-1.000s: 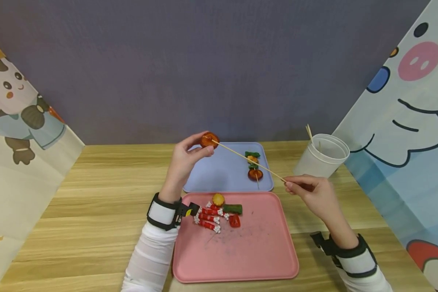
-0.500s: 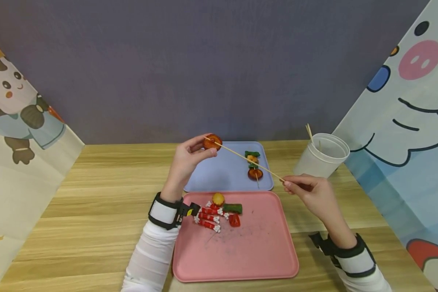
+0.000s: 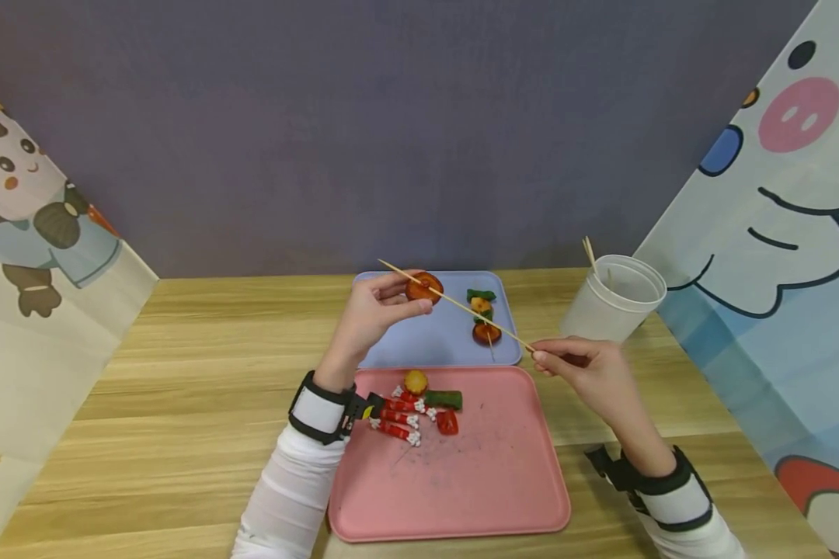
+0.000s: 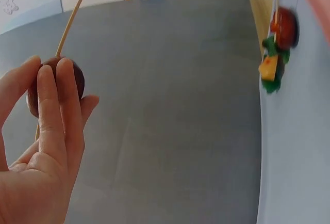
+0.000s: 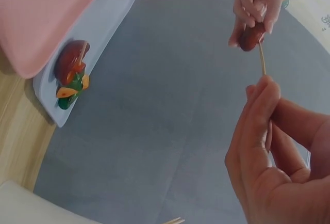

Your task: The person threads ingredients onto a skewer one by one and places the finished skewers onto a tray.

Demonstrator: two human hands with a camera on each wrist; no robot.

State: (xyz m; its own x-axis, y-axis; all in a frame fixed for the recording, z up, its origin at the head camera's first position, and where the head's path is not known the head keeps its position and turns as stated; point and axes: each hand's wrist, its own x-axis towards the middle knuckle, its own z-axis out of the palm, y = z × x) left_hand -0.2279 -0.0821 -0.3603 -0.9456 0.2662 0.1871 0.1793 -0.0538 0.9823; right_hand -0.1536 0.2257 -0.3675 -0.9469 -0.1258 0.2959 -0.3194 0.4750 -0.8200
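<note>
My left hand (image 3: 372,317) pinches a round brown mushroom (image 3: 418,295) between thumb and fingers, above the blue tray. A thin wooden skewer (image 3: 475,314) runs through the mushroom, its far tip sticking out past it on the left. To the right, my right hand (image 3: 587,369) pinches the other end of the skewer. In the left wrist view, straight fingers lie along the brown mushroom (image 4: 77,79). The right wrist view shows the right thumb and fingertips closed on the skewer (image 5: 262,59), with a stretch of bare stick between them and the mushroom.
A loaded skewer with a mushroom (image 3: 485,335) and green and yellow pieces lies on the blue tray (image 3: 419,345). The pink tray (image 3: 489,481) in front holds a yellow slice (image 3: 416,380), a green piece (image 3: 443,399), a red piece (image 3: 447,422) and several red-and-white pieces. A white cup (image 3: 608,310) holds skewers.
My left hand and the mushroom have moved right and slightly nearer, along the skewer toward my right hand. More of the skewer's tip now shows beyond the mushroom. The right hand shifted slightly left.
</note>
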